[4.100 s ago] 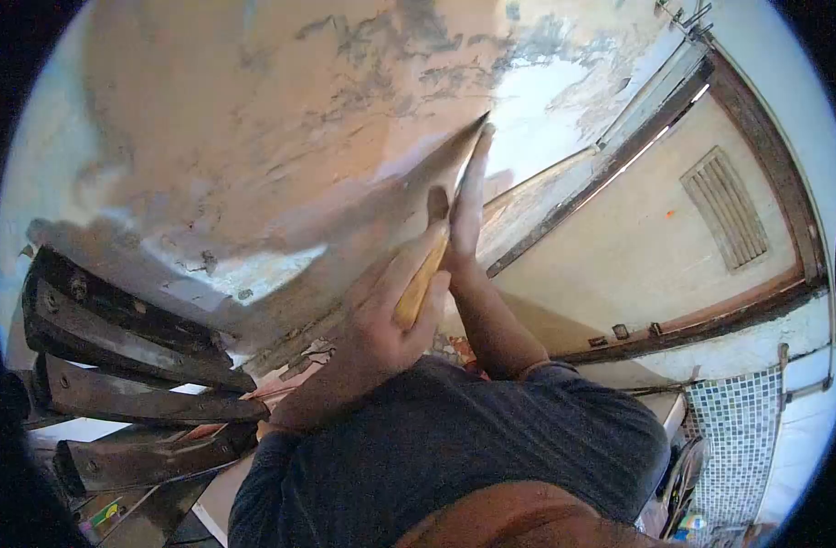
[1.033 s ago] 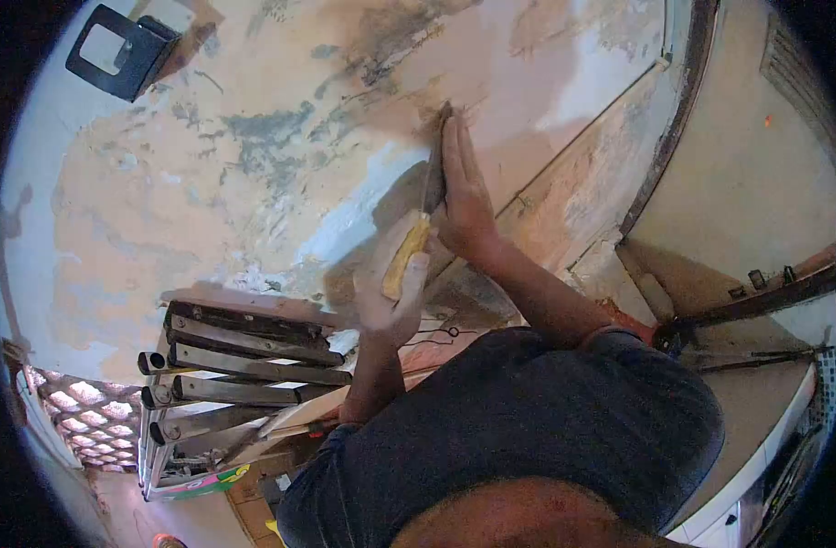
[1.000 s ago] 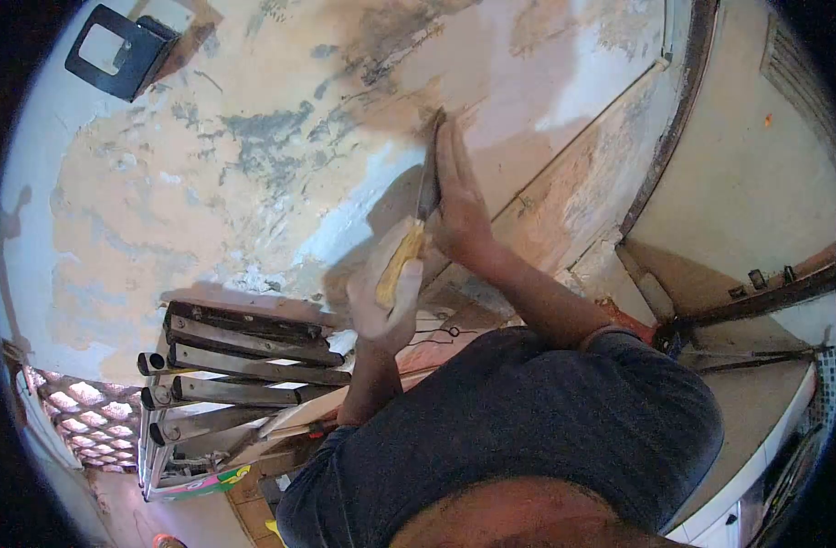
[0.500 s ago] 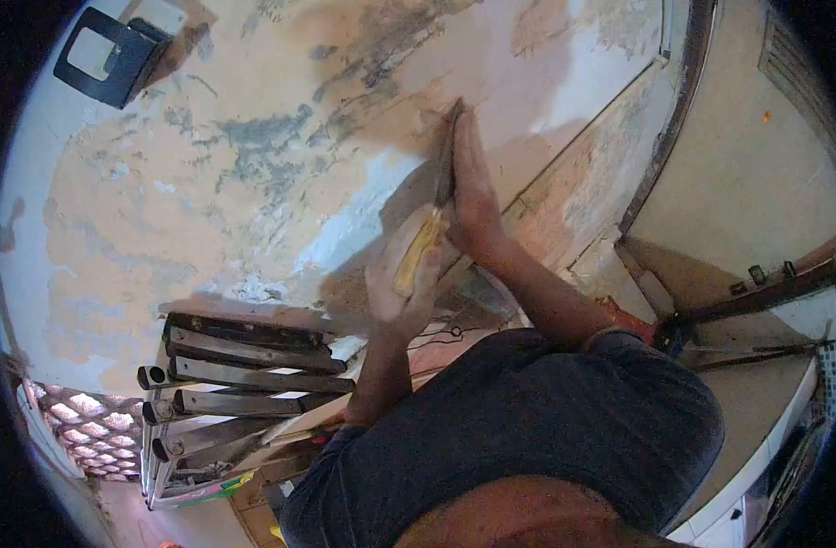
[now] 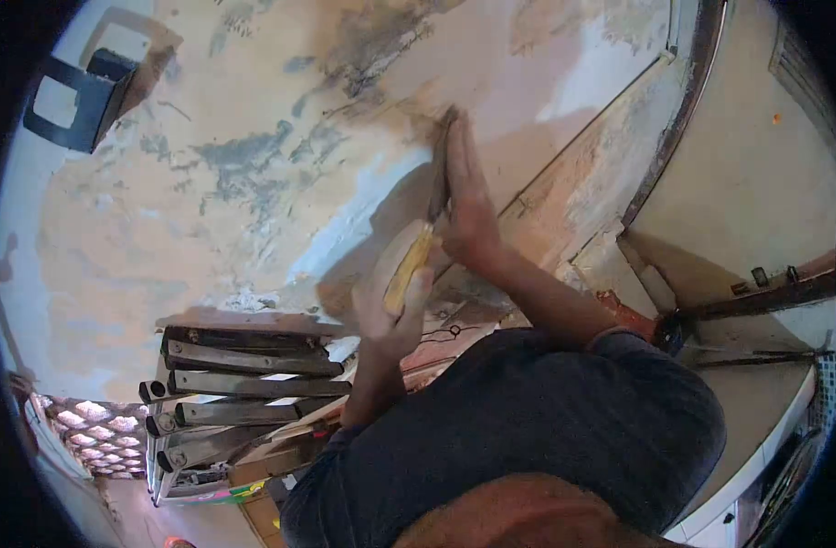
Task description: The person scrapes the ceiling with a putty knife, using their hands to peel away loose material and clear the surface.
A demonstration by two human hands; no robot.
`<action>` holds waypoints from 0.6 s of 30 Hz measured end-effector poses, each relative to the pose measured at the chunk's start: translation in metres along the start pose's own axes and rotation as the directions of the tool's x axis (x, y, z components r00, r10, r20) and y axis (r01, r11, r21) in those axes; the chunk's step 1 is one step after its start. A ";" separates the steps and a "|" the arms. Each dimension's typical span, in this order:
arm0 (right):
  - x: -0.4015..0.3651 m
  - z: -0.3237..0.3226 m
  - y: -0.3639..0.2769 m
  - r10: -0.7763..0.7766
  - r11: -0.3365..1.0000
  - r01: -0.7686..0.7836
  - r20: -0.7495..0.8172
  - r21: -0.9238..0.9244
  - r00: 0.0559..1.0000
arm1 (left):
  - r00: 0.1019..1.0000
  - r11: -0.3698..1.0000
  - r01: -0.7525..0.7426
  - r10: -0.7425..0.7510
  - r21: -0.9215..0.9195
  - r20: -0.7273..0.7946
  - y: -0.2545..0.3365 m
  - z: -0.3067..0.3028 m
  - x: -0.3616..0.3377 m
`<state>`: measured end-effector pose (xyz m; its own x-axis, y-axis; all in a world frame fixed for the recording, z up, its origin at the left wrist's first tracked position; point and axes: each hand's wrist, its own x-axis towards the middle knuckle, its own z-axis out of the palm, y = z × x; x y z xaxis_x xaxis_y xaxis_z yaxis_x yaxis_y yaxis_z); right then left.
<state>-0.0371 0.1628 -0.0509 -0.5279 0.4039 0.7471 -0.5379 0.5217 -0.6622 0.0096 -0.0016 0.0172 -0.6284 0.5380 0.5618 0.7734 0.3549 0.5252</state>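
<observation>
My left hand (image 5: 386, 315) is closed around the yellow handle of a trowel (image 5: 439, 178), whose dark, narrow-looking blade points up the wall and is seen almost edge-on. My right hand (image 5: 470, 205) is stretched flat along the right side of that blade, fingers straight and together. The blade's tip lies at the patchy wall (image 5: 208, 237), where bare plaster, grey stains and white patches show. Whether the tip is pressed into the surface cannot be made out.
A folded metal ladder (image 5: 253, 384) leans at the lower left, beside a lattice opening (image 5: 94, 434). A dark rectangular bracket (image 5: 84, 105) sticks out from the wall at upper left. On the right are a dark-framed edge (image 5: 674, 128) and a door-like panel (image 5: 729, 183).
The trowel and both hands have shifted slightly left and down in the view. The bracket also appears further left and lower, so the camera has turned a little. Both hands keep their hold.
</observation>
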 end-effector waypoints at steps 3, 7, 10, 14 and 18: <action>-0.011 0.012 -0.004 -0.037 0.990 0.050 0.098 -0.133 0.995 | 0.996 0.978 0.084 -0.088 -0.189 -0.010 -0.002 -0.004 -0.004; 0.003 0.003 -0.007 0.022 0.999 -0.021 0.033 -0.031 0.999 | 0.998 0.988 0.066 -0.067 -0.136 -0.003 -0.002 0.001 0.011; 0.001 0.006 -0.001 0.003 0.997 -0.002 0.018 -0.077 1.000 | 0.987 0.976 0.158 -0.150 -0.149 0.058 -0.002 -0.010 0.006; -0.001 0.009 0.001 -0.004 0.996 0.012 0.083 -0.090 0.997 | 0.997 0.971 0.041 -0.055 -0.235 -0.055 -0.013 0.000 0.001; 0.008 0.002 0.009 0.022 0.999 -0.023 -0.028 -0.039 0.999 | 0.997 0.995 -0.062 0.065 -0.073 0.042 -0.012 0.014 0.025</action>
<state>-0.0473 0.1691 -0.0511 -0.5211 0.4365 0.7334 -0.4993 0.5411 -0.6767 -0.0142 0.0187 0.0164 -0.5728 0.5916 0.5674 0.8027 0.2644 0.5346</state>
